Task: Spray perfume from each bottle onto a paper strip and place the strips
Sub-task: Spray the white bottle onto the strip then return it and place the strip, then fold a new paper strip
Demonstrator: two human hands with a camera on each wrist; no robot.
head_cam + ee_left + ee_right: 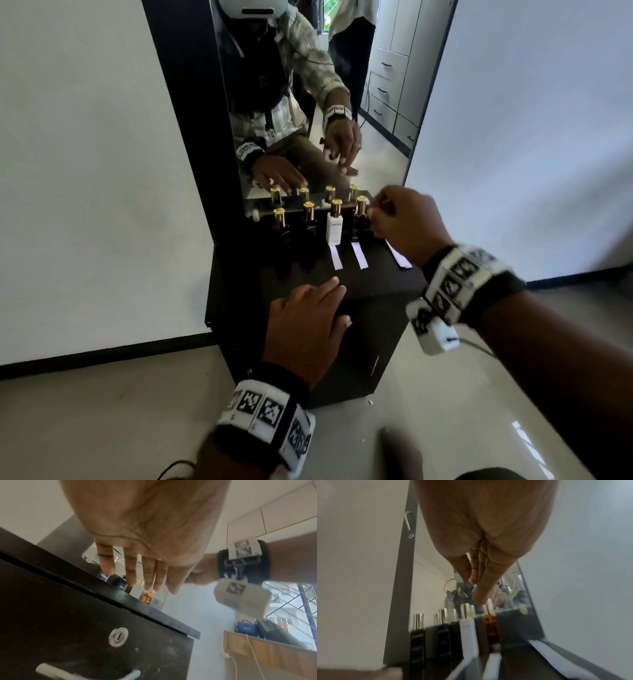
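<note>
Four gold-capped perfume bottles stand in a row before the mirror on a black cabinet [376,277]: two black bottles [281,229] [310,224], a white bottle [334,230] and an amber bottle [359,219]. One paper strip [336,257] lies in front of the white bottle, another strip [359,256] in front of the amber one. A stack of strips [399,257] lies at the right edge. My right hand [375,212] hovers beside the amber bottle's cap, fingers straight and holding nothing [474,588]. My left hand [342,301] lies flat on the cabinet's front edge.
A tall mirror [308,102] stands right behind the bottles and reflects me and both hands. White walls flank the cabinet. Its door carries a lock [118,637] and a metal handle [85,673]. Pale floor tiles [102,411] lie below.
</note>
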